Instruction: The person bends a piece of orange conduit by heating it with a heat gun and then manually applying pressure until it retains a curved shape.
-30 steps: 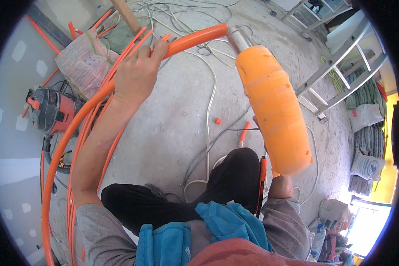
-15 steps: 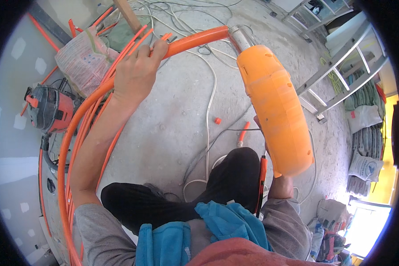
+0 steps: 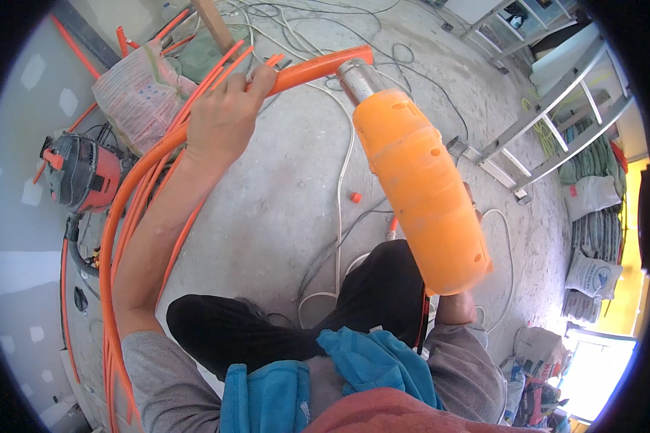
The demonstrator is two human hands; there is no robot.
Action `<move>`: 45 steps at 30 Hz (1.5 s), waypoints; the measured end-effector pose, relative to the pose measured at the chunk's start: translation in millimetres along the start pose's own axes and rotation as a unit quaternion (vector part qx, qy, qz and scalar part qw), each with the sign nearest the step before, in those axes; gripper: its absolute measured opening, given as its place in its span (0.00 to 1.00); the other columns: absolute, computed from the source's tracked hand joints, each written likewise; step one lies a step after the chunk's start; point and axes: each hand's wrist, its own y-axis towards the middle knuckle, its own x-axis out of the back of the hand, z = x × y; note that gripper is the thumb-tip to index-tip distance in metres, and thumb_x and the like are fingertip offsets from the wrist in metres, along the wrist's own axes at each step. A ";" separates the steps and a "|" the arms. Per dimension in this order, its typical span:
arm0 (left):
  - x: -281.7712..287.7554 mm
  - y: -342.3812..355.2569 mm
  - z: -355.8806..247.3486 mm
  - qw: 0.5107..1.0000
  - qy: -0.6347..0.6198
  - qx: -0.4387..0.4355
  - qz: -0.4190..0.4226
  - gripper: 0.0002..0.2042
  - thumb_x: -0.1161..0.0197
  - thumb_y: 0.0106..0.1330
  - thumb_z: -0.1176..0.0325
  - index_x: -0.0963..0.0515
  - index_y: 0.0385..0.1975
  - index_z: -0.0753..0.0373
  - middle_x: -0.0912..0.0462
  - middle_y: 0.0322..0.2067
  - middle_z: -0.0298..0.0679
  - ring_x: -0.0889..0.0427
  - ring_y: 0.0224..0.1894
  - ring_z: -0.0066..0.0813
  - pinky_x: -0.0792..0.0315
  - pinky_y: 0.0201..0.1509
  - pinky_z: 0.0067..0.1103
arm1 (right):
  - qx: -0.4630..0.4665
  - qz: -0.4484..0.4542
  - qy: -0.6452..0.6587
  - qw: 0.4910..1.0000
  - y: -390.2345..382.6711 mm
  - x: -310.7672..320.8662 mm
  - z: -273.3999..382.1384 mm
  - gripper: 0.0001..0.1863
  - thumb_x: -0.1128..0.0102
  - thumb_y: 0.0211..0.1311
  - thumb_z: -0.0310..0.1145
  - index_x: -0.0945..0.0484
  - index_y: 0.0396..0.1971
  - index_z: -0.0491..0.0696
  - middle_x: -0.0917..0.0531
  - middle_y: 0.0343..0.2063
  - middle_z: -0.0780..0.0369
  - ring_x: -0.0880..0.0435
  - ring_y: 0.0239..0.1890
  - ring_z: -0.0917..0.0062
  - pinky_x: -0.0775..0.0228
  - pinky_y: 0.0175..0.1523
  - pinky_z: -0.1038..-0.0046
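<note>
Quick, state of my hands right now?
Left hand: closed around the thick curved orange pipe.
Right hand: mostly hidden behind the bulky orange metal-nozzled tool; grip can't be told.

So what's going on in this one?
The left hand grips a thick orange pipe a little short of its end. The right hand, mostly hidden, holds up an orange tool with its metal nozzle beside that end; whether they touch is unclear. Thinner orange pipes run beside the left forearm.
</note>
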 end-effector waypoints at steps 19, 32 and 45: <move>1.6 -8.5 8.9 1.000 0.012 -0.008 -0.012 0.11 0.37 0.65 0.73 0.30 0.43 0.54 0.25 0.21 0.33 0.16 0.23 0.29 0.23 0.23 0.24 | -0.019 0.007 0.047 0.999 1.8 -8.6 7.9 0.27 0.26 0.62 0.31 0.24 0.59 0.45 0.16 0.55 0.59 0.17 0.56 0.72 0.25 0.58 0.72; 3.5 -20.9 17.2 0.999 0.033 -0.003 0.019 0.13 0.36 0.64 0.73 0.31 0.44 0.55 0.25 0.23 0.35 0.16 0.24 0.31 0.22 0.22 0.26 | -0.017 0.008 0.062 0.998 4.3 -15.8 14.0 0.24 0.26 0.62 0.31 0.22 0.57 0.44 0.15 0.54 0.59 0.16 0.54 0.72 0.25 0.57 0.72; 9.3 -13.7 16.2 1.000 0.012 -0.006 0.019 0.12 0.38 0.66 0.73 0.32 0.45 0.54 0.22 0.24 0.36 0.14 0.25 0.31 0.20 0.23 0.27 | -0.028 0.005 0.059 0.998 3.5 -3.2 20.1 0.22 0.26 0.62 0.31 0.20 0.55 0.44 0.15 0.53 0.59 0.15 0.52 0.72 0.24 0.56 0.72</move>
